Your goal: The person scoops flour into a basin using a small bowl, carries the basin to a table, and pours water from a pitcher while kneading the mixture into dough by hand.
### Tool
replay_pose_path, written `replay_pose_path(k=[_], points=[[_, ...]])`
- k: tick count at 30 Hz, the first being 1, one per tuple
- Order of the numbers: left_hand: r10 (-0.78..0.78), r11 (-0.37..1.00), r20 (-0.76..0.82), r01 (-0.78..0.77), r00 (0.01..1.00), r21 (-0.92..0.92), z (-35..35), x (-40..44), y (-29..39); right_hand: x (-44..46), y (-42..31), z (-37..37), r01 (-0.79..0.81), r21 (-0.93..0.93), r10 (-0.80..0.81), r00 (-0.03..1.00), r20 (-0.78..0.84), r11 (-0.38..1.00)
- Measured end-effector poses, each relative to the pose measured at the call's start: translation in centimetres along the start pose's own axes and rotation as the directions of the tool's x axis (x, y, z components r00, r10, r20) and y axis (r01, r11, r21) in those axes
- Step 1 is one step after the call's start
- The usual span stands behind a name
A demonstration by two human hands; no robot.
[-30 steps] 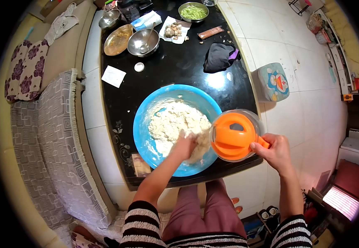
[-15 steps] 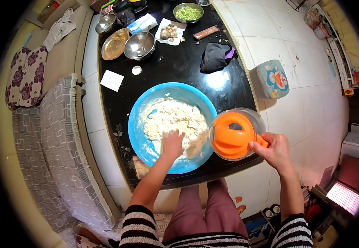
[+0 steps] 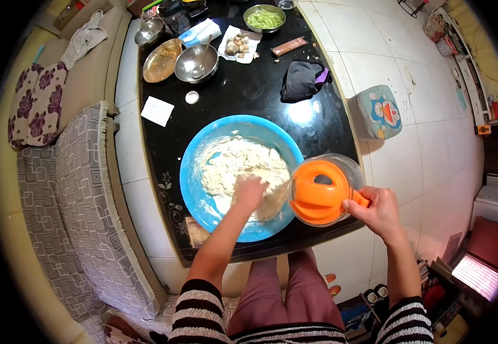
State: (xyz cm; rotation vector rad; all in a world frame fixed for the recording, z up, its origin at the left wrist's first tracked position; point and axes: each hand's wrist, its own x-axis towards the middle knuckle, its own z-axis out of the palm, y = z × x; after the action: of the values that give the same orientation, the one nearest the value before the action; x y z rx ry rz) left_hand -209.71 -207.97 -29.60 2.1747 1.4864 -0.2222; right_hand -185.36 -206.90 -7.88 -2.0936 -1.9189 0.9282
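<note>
A wide blue basin (image 3: 189,166) holds a shaggy mass of flour dough (image 3: 234,157), with loose pale flour and a wetter patch on its right side. My left hand (image 3: 251,192) is down in the dough, its fingers bent into it and the tips hidden. At the basin's right rim, a clear pitcher with an orange lid (image 3: 319,192) is held tilted toward the basin. My right hand (image 3: 379,211) is closed around its orange handle. The pitcher's spout side overlaps the basin's rim from above.
On the black table (image 3: 243,94) stand a steel bowl with a ladle (image 3: 194,64), a brown-stained plate (image 3: 162,60), garlic on paper (image 3: 237,45), shredded greens (image 3: 264,19) and a dark cloth (image 3: 303,81). A stool (image 3: 378,112) stands right; a sofa (image 3: 94,212) left.
My left hand has moved slightly right within the dough, and its spread fingers have bent into it. The pitcher stays tilted at the rim, shifted very slightly left in view.
</note>
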Motion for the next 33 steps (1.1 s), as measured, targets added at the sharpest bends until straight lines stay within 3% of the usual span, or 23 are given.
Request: replay_pose_path(k=[1, 3, 4, 6, 7, 9, 11, 14, 17, 18, 23, 25, 27, 29, 30, 31, 33], points=[[-0.100, 0.993, 0.055, 0.103, 0.993, -0.053, -1.0, 0.3, -0.7, 0.0, 0.1, 0.1, -0.003, -0.002, 0.003, 1.000, 0.004, 1.000], [-0.266, 0.943, -0.134, 0.229, 0.955, -0.240, 0.8, -0.7, -2.8, 0.0, 0.3, 0.2, -0.012, -0.007, 0.012, 1.000, -0.002, 1.000], [-0.267, 0.943, -0.132, 0.230, 0.955, -0.238, 0.2, -1.8, -3.2, 0.0, 0.3, 0.2, -0.012, -0.005, 0.012, 1.000, -0.001, 1.000], [-0.351, 0.924, -0.304, 0.276, 0.886, -0.264, -1.1, -4.5, -3.6, 0.1, 0.2, 0.0, -0.020, 0.002, 0.020, 1.000, 0.002, 1.000], [-0.351, 0.925, -0.306, 0.275, 0.885, -0.263, -0.7, -5.2, -4.2, 0.1, 0.2, -0.1, -0.019, 0.003, 0.019, 1.000, 0.001, 1.000], [-0.591, 0.762, -0.280, 0.410, 0.757, -0.500, 0.3, -5.7, -5.1, 0.1, 0.2, -0.2, -0.015, 0.005, 0.015, 1.000, 0.002, 1.000], [-0.631, 0.719, -0.222, 0.453, 0.743, -0.528, 0.9, -5.1, -5.9, 0.1, 0.3, -0.1, -0.009, 0.004, 0.009, 1.000, -0.008, 1.000], [-0.757, 0.604, -0.175, 0.572, 0.630, -0.555, 1.5, -2.5, -7.1, 0.2, 0.7, 0.0, -0.010, 0.006, 0.010, 1.000, -0.011, 1.000], [-0.694, 0.608, -0.078, 0.525, 0.716, -0.596, 2.2, -1.5, -7.5, 0.5, 0.9, -0.1, -0.025, 0.089, 0.026, 1.000, -0.009, 0.996], [-0.629, 0.717, -0.175, 0.479, 0.757, -0.506, 2.6, -1.8, -6.8, 0.5, 0.9, -0.2, -0.046, 0.167, 0.049, 0.999, -0.014, 0.985], [-0.438, 0.694, 0.162, 0.447, 0.884, -0.564, 2.9, -4.3, -3.9, 1.2, 0.7, -1.1, -0.097, 0.293, 0.111, 0.993, -0.032, 0.951], [-0.313, 0.755, 0.189, 0.364, 0.931, -0.545, 3.3, -5.0, -3.3, 1.6, 1.0, -0.9, -0.066, 0.355, 0.090, 0.995, -0.050, 0.932], [-0.282, 0.743, 0.263, 0.383, 0.923, -0.548, 1.8, -5.1, -2.4, 2.2, 1.3, -0.9, -0.088, 0.402, 0.114, 0.993, -0.041, 0.911], [-0.248, 0.839, 0.361, 0.386, 0.899, -0.383, -1.2, -5.0, -1.3, 2.8, 1.6, -0.7, -0.121, 0.444, 0.148, 0.989, -0.028, 0.888], [-0.258, 0.860, 0.252, 0.340, 0.933, -0.380, -1.7, -5.4, -1.0, 3.1, 1.7, -0.6, -0.120, 0.500, 0.161, 0.986, -0.041, 0.858], [-0.255, 0.859, 0.256, 0.340, 0.933, -0.383, -1.7, -5.5, -0.9, 3.4, 1.9, -0.4, -0.115, 0.554, 0.173, 0.983, -0.053, 0.824], [-0.351, 0.833, 0.132, 0.373, 0.927, -0.409, -1.6, -5.8, -1.0, 4.0, 2.8, 0.0, -0.091, 0.539, 0.163, 0.983, -0.086, 0.837]])
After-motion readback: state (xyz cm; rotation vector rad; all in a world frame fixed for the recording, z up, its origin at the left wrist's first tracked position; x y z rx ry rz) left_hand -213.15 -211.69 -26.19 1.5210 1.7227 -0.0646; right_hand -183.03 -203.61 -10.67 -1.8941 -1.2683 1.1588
